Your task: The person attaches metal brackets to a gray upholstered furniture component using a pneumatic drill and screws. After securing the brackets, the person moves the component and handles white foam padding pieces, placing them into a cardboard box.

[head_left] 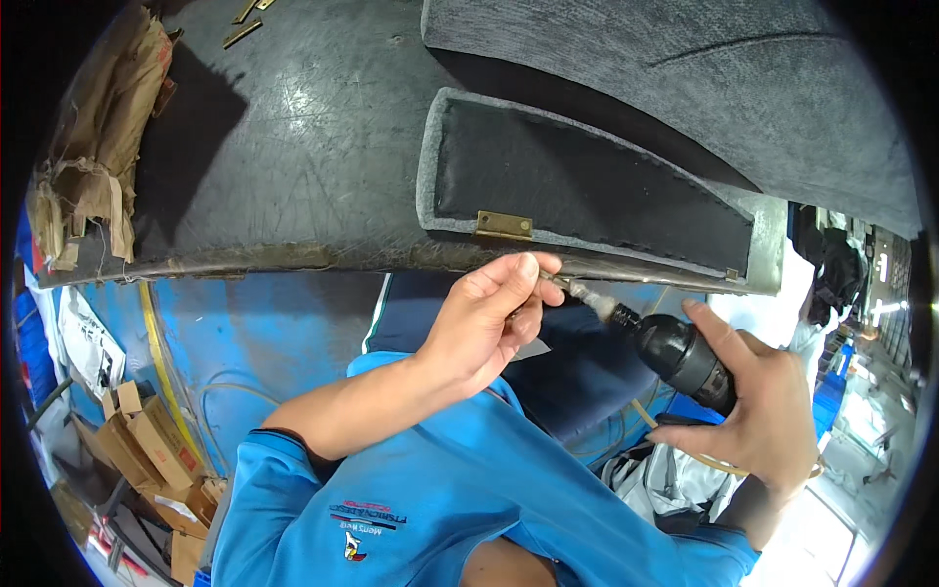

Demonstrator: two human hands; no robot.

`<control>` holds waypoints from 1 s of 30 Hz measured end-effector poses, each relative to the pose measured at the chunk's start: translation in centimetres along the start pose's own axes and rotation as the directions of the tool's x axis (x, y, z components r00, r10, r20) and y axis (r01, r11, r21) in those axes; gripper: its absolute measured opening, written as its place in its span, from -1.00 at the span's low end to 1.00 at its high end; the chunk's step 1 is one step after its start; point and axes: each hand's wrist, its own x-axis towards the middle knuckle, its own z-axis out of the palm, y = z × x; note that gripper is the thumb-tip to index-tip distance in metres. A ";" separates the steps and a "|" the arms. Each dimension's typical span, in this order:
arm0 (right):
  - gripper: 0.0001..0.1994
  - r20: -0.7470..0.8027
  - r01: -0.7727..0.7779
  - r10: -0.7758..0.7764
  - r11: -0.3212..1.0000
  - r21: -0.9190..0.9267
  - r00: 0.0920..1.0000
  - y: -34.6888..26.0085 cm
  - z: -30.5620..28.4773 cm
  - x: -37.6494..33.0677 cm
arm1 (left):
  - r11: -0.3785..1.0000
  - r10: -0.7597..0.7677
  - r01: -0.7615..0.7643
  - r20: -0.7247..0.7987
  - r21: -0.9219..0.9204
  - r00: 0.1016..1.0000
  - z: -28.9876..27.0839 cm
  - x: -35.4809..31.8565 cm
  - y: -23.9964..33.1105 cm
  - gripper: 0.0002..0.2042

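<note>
My right hand (pixel 768 406) is wrapped round a black power screwdriver (pixel 680 357), whose bit points left toward my other hand. Whitish material surrounds part of the bit shaft (pixel 597 298). At the bit's tip, my left hand (pixel 489 318) has thumb and fingers pinched together; whatever small piece they hold is mostly hidden. Just beyond the hands, a long tapered panel (pixel 587 176) with a black back and grey fabric edges lies on the dark worktable (pixel 323 147). A brass hinge (pixel 505 225) sits on its near edge, and a smaller brass-coloured piece (pixel 732 275) is at its right end.
A large grey upholstered piece (pixel 704 88) covers the far right of the table. Loose brass hinges (pixel 243 33) lie at the far left, near torn brown paper (pixel 117 127). Cardboard boxes (pixel 161 440) stand at lower left. A thin beige hose (pixel 719 465) runs by my right hand.
</note>
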 end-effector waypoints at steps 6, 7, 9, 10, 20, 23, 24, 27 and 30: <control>-0.03 -0.069 0.055 -0.065 0.989 -0.139 0.995 -2.4 -3.2 1.4 | 0.817 0.006 -0.115 0.191 0.565 0.982 -1.6 -1.4 3.4 -0.67; -0.04 -0.063 0.062 -0.073 0.985 -0.162 0.995 -2.7 -3.6 1.9 | 0.606 0.233 -0.317 0.219 0.730 0.948 -1.5 -1.6 5.0 -0.69; -0.06 -0.038 0.065 -0.076 0.971 -0.232 0.996 -3.8 -4.1 2.7 | 0.030 0.733 -0.546 0.353 0.837 0.581 -1.8 0.9 8.8 -0.74; -0.05 -0.012 0.101 -0.108 0.961 -0.257 0.994 -3.8 -4.3 3.7 | -0.094 0.782 -0.419 0.328 0.903 0.530 -1.5 1.3 10.5 -0.73; -0.05 0.054 0.090 -0.076 0.932 -0.350 0.996 -7.4 -5.3 5.6 | -0.490 0.753 -0.182 0.519 0.852 0.404 -4.2 5.3 11.8 -0.60; -0.05 0.051 0.063 -0.047 0.923 -0.380 0.998 -8.4 -5.4 4.9 | -0.486 0.746 -0.203 0.524 0.850 0.410 -3.8 5.4 11.7 -0.62; -0.05 0.048 0.050 -0.034 0.918 -0.393 0.998 -8.7 -5.4 4.6 | -0.484 0.742 -0.222 0.532 0.846 0.408 -3.7 5.5 11.6 -0.62; -0.05 0.053 0.099 -0.084 0.900 -0.425 0.995 -8.5 -5.5 5.3 | -0.485 0.760 -0.191 0.519 0.853 0.390 -4.1 5.2 11.8 -0.62; -0.07 0.038 0.122 -0.118 0.876 -0.466 0.992 -8.8 -5.5 5.3 | -0.486 0.759 -0.186 0.518 0.854 0.393 -4.1 5.2 11.7 -0.62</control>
